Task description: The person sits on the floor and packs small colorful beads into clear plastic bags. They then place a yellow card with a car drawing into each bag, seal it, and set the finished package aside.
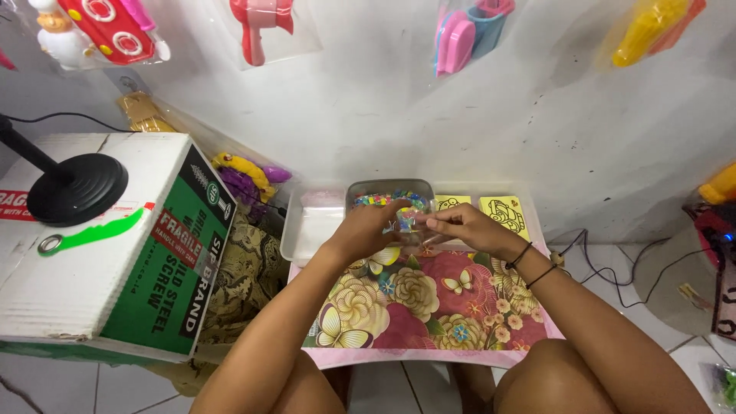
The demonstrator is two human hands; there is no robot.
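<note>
- Pretty cramped spot: floral mat (429, 307) had a big box (115, 245) hard on the left, the wall right behind, cables off to the right.
- Left hand (368, 228) and right hand (468, 226) met at the mat's far edge, both pinching a small clear packet (405, 224) between them.
- Packet looked shiny, with colourful bits inside, just near of the bead tub (389, 195) sitting in a clear tray (307, 230).

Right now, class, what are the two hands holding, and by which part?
Both hands, left hand and right hand, pinch a small clear plastic packet by its opposite edges.
</note>
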